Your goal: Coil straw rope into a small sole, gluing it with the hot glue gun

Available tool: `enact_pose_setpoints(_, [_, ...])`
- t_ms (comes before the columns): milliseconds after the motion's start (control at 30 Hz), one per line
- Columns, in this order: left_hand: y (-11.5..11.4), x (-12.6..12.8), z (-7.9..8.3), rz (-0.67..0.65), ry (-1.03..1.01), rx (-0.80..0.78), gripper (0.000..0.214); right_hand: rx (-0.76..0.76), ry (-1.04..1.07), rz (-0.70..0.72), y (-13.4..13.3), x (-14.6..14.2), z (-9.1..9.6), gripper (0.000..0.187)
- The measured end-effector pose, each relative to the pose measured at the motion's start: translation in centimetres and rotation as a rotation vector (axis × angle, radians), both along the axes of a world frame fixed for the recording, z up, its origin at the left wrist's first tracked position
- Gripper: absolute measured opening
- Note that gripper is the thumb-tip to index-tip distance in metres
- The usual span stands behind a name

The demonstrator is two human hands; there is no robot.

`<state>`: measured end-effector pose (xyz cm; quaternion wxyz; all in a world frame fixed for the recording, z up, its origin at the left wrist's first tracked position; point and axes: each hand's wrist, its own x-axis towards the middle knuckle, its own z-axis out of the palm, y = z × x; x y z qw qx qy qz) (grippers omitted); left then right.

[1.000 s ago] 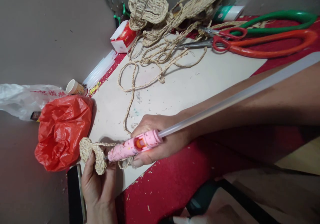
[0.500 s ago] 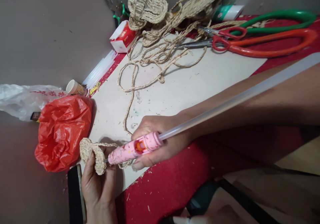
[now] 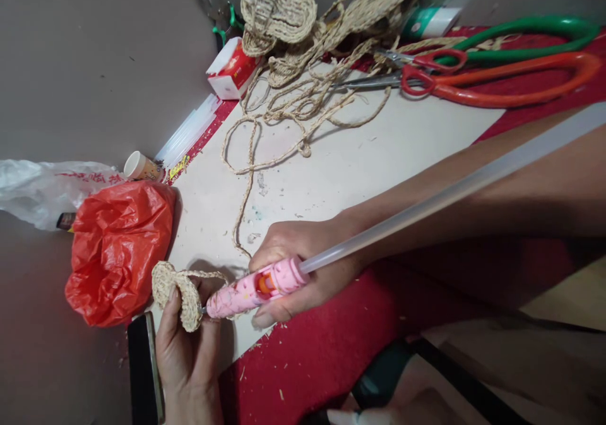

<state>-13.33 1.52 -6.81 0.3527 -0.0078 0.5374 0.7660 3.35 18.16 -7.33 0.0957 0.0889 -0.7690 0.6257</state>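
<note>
Left hand (image 3: 187,355) comes in from the bottom edge, thumb and fingers closed on a small coiled braid disc (image 3: 182,295), which is held on edge just above the board (image 3: 402,141). The grip sits at the disc's lower rim, which probably keeps the fingers away from the nozzle. Right hand (image 3: 298,264) is wrapped around a pink glue gun (image 3: 253,287) with its heel resting on the board, likely for steadiness. The nozzle tip touches the disc or is just beside it; contact can't be resolved. A long clear glue stick (image 3: 449,188) juts from the gun's back and runs along above the forearm. A loose braid (image 3: 284,115) trails from near the disc across the board to a tangle at the far side, and appears to be the disc's own tail, left slack. Woven pieces (image 3: 277,8) are piled beyond it. Scissors (image 3: 473,77) lie on the far part of the board, near the tangle and well apart from the hands. Spare glue sticks (image 3: 189,128) lie along the board's left edge beside a red-and-white box (image 3: 231,68). A red bag (image 3: 118,248) sits just left of the disc, and a phone (image 3: 142,368) lies beside the left wrist. Straw bits are scattered over the red cloth (image 3: 307,355).
</note>
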Motion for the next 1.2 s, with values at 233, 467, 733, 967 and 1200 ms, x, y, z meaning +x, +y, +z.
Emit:
enact_pose_setpoints(233, [0.3, 0.2, -0.2, -0.021, 0.012, -0.003, 0.017, 0.024, -0.007, -0.019, -0.1, 0.0, -0.2, 0.032])
enact_pose_setpoints(467, [-1.0, -0.9, 1.0, 0.032, 0.221, 0.056, 0.019, 0.364, -0.066, 0.113, 0.1, -0.2, -0.6, 0.020])
enact_pose_setpoints(733, [-2.2, -0.5, 2.5, 0.342, 1.040, -0.036, 0.038, 0.926, 0.063, 0.110, -0.5, -0.8, -1.3, 0.018])
enact_pose_setpoints(967, [-5.4, -2.7, 2.1, 0.478, 1.433, -0.309, 0.033, 1.029, 0.083, 0.079, 0.4, -1.2, 0.0, 0.040])
enact_pose_setpoints(1200, [-5.5, -1.5, 2.5, 0.389, 1.590, -0.355, 0.027, 0.561, 0.376, -0.114, -0.2, -0.8, 5.0, 0.043])
